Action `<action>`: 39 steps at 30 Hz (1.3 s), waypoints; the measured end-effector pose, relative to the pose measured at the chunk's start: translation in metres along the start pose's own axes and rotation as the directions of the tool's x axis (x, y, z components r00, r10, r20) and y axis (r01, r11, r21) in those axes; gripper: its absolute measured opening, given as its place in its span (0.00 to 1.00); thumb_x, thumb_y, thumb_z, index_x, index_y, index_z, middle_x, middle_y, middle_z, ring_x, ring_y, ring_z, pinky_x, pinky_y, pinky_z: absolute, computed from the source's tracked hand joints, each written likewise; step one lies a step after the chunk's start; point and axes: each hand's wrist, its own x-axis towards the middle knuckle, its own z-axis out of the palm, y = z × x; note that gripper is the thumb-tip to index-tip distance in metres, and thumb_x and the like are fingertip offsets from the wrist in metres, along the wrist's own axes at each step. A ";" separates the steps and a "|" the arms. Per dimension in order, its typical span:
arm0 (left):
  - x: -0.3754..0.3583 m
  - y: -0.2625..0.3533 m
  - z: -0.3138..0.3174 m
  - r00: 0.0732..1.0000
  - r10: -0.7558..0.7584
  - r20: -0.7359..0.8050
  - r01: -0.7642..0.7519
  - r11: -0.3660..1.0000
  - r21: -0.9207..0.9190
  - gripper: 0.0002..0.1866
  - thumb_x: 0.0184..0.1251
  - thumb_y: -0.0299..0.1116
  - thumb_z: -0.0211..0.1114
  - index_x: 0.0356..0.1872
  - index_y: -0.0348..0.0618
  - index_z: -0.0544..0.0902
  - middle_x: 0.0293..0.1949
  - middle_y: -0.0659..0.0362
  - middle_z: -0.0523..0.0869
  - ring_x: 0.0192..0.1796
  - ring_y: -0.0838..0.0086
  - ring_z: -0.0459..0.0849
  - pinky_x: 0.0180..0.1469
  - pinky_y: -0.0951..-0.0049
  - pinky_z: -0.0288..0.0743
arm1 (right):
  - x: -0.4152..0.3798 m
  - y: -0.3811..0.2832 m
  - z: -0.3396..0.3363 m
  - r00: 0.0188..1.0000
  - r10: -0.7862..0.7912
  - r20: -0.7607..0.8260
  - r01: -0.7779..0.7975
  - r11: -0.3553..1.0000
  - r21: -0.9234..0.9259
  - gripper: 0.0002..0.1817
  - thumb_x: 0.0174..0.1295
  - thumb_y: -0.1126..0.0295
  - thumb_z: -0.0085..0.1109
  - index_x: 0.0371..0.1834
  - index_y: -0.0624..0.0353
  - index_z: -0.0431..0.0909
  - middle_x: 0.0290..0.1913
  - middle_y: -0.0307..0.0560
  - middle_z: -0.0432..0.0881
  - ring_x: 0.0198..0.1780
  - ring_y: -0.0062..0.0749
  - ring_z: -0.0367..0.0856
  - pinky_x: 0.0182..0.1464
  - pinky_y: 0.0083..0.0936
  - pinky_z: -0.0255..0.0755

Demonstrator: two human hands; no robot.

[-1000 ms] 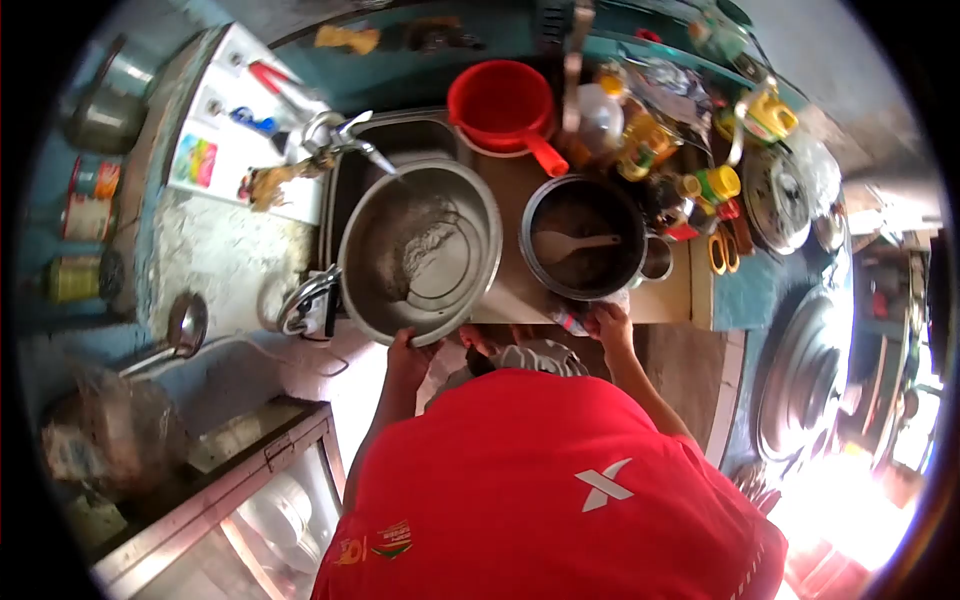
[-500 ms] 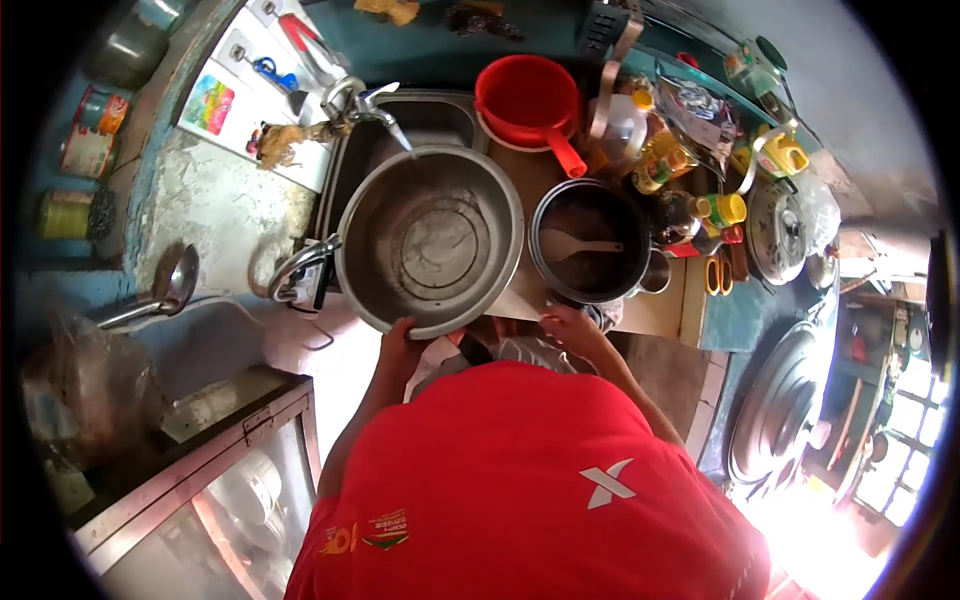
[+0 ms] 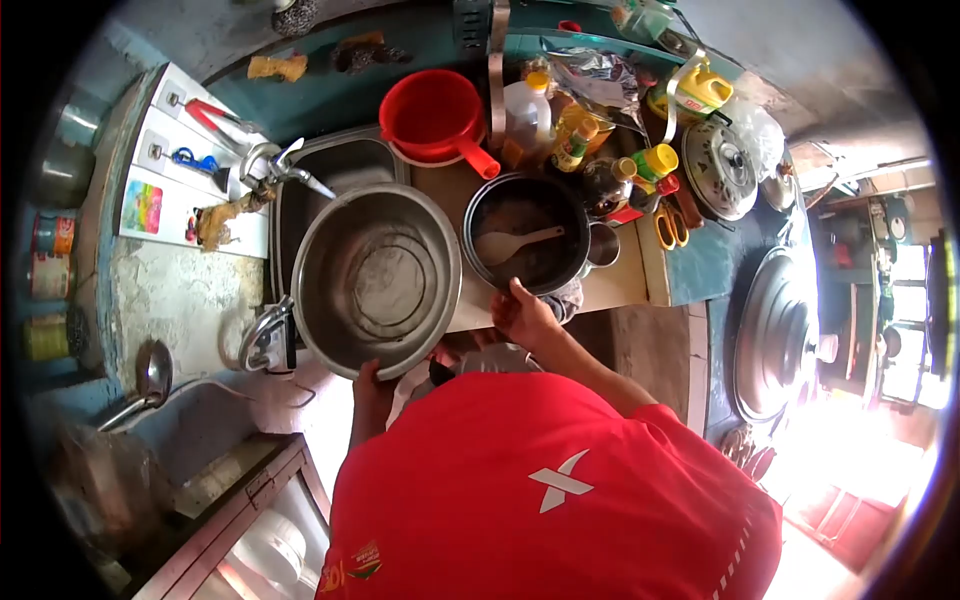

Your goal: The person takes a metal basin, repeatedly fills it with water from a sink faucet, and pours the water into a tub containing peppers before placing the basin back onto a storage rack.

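Observation:
My left hand (image 3: 370, 388) grips the near rim of a large metal basin (image 3: 392, 280), which is at the sink's edge below the tap (image 3: 285, 168). The basin has no visible contents apart from marks on its bottom. My right hand (image 3: 524, 312) is at the near rim of a dark pot (image 3: 490, 210), its fingers closed against the edge. A pale rice paddle (image 3: 518, 240) lies inside the pot. Behind the two vessels sits a red plastic dipper (image 3: 430, 115), its handle pointing towards the pot.
Bottles (image 3: 575, 140), orange-handled scissors (image 3: 672, 228) and a lidded patterned pot (image 3: 715, 170) stand at the right. Further right is a large metal lid (image 3: 775, 335). A ladle (image 3: 152, 375) hangs at the left, above a glass-sided cabinet (image 3: 240, 500).
The view has turned and shifted to the right. My right hand has moved up to the dark pot's near rim. My left hand remains on the basin's rim.

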 end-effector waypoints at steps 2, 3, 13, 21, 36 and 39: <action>-0.015 0.018 0.024 0.985 -0.164 0.059 0.174 0.914 -0.366 0.22 0.60 0.34 0.47 0.51 0.28 0.67 0.51 0.47 0.73 0.56 0.58 0.71 0.61 0.61 0.62 | 0.000 0.003 0.003 0.985 -0.116 -0.125 0.115 0.993 -0.016 0.12 0.59 0.60 0.55 0.33 0.57 0.69 0.29 0.45 0.75 0.26 0.30 0.73 0.26 0.25 0.70; -0.018 0.022 0.030 0.990 -0.134 0.037 0.138 0.921 -0.365 0.20 0.59 0.33 0.49 0.50 0.28 0.67 0.51 0.47 0.73 0.54 0.58 0.72 0.58 0.59 0.65 | -0.002 0.003 0.004 0.985 -0.118 -0.126 0.117 0.993 -0.011 0.12 0.59 0.60 0.55 0.33 0.57 0.69 0.29 0.45 0.75 0.26 0.30 0.73 0.26 0.25 0.70; -0.012 0.017 0.021 0.985 -0.166 -0.057 0.135 0.924 -0.358 0.19 0.58 0.30 0.51 0.50 0.30 0.67 0.48 0.49 0.73 0.52 0.58 0.73 0.55 0.55 0.68 | -0.026 -0.005 0.007 0.831 -0.423 -0.360 0.323 0.895 -0.306 0.11 0.58 0.62 0.56 0.29 0.58 0.68 0.21 0.42 0.72 0.18 0.24 0.68 0.17 0.19 0.63; -0.021 0.025 0.033 0.993 -0.117 -0.023 0.105 0.948 -0.300 0.19 0.59 0.33 0.50 0.47 0.28 0.70 0.47 0.48 0.75 0.51 0.61 0.74 0.55 0.60 0.68 | -0.035 -0.013 -0.009 0.757 -0.598 -0.264 0.450 0.769 -0.454 0.10 0.56 0.63 0.58 0.23 0.54 0.70 0.16 0.37 0.69 0.15 0.20 0.65 0.15 0.14 0.58; -0.003 -0.010 -0.001 0.999 0.047 -0.022 -0.047 0.999 0.009 0.21 0.60 0.34 0.48 0.50 0.28 0.68 0.49 0.46 0.73 0.52 0.58 0.74 0.58 0.59 0.66 | -0.044 -0.013 -0.057 0.979 -0.092 0.183 0.182 -0.022 -0.983 0.18 0.58 0.58 0.53 0.35 0.64 0.76 0.25 0.43 0.78 0.25 0.22 0.75 0.24 0.20 0.69; -0.012 0.007 0.023 0.991 -0.067 -0.119 0.023 0.942 -0.334 0.21 0.59 0.32 0.48 0.50 0.27 0.67 0.50 0.46 0.73 0.52 0.58 0.74 0.56 0.58 0.68 | -0.050 -0.005 -0.033 0.963 -0.149 0.226 0.226 -0.015 -0.974 0.18 0.57 0.58 0.53 0.39 0.64 0.76 0.25 0.42 0.79 0.25 0.23 0.75 0.26 0.21 0.69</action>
